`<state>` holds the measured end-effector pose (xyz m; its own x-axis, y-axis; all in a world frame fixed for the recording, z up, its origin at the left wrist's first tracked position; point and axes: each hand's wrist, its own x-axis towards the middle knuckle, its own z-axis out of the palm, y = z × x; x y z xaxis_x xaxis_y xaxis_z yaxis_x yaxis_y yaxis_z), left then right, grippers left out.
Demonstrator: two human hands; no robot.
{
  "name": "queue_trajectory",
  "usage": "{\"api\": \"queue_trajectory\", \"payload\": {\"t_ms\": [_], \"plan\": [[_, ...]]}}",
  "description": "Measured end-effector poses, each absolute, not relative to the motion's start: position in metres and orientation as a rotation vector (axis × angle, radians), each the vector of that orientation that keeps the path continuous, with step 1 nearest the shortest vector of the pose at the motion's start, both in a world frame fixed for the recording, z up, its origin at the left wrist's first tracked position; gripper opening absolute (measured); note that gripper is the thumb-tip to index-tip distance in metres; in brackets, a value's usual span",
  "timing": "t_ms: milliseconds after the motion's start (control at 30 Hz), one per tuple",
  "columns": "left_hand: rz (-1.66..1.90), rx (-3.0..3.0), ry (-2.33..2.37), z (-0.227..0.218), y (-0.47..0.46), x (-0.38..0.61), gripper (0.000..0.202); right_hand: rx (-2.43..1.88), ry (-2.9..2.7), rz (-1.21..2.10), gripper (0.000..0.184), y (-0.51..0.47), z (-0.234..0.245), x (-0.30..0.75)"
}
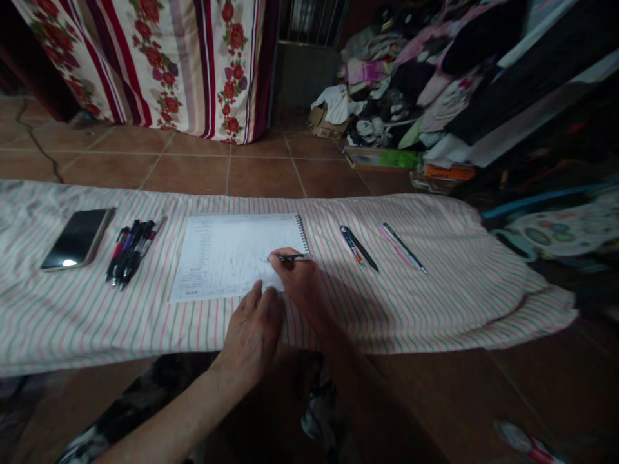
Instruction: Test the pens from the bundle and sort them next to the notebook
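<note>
A spiral notepad (pixel 242 235) lies on the striped cloth in front of me, with thin drawn strokes on its page. In my right hand (pixel 296 274) is a dark pen (pixel 293 257), its tip at the right part of the page and its back end toward the spiral. My left hand (pixel 256 316) rests at the notepad's near edge, beside my right hand, fingers forward and holding nothing. Left of the notepad lies a bunch of several pens (pixel 131 251). To its right are a dark pen (pixel 363 248) beside a patterned pen (pixel 351 243), and another pair of slim pens (pixel 403 247).
A phone (pixel 77 238) lies at the left of the striped cloth (pixel 435 290). Beyond are a tiled floor (pixel 261 171), a floral curtain (pixel 169 71) and a heap of clothes (pixel 401 77) at the back right. A patterned stool-like thing (pixel 565 225) stands at the right.
</note>
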<state>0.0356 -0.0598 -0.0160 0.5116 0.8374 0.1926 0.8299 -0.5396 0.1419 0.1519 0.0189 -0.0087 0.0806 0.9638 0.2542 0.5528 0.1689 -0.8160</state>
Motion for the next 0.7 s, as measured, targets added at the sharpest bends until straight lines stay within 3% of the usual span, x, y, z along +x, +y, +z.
{"api": "queue_trajectory", "payload": {"t_ms": [700], "plan": [[0.387, 2.767, 1.507, -0.0167, -0.0583, 0.0339, 0.03, -1.453, -1.684, 0.554, 0.016, 0.0209, -0.014, 0.1492]]}}
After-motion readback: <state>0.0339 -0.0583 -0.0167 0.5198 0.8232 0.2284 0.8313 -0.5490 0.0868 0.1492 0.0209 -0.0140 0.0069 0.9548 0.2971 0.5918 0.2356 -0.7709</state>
